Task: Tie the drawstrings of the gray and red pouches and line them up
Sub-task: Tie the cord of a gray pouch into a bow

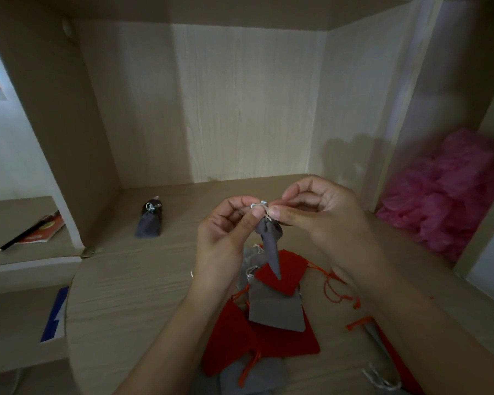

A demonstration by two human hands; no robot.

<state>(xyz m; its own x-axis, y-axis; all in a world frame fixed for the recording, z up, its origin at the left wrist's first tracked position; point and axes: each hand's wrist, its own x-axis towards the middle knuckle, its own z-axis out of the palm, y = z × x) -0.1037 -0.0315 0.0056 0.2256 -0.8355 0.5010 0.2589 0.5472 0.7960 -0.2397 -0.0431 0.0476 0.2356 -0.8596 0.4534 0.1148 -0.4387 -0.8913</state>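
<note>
A gray pouch (270, 246) hangs in the air above the desk, its neck gathered tight. My left hand (226, 229) and my right hand (320, 206) both pinch its silver drawstring (258, 205) at the top, fingertips almost touching. Below them lies a loose pile of red pouches (257, 337) and flat gray pouches (277, 309) with orange cords. One tied gray pouch (150, 222) lies alone farther back on the left of the desk.
The wooden desk (131, 295) sits inside a shelf alcove with a back wall and side panels. Pink crumpled plastic (445, 201) fills the right compartment. A pencil and a red booklet (37, 229) lie on the lower left shelf.
</note>
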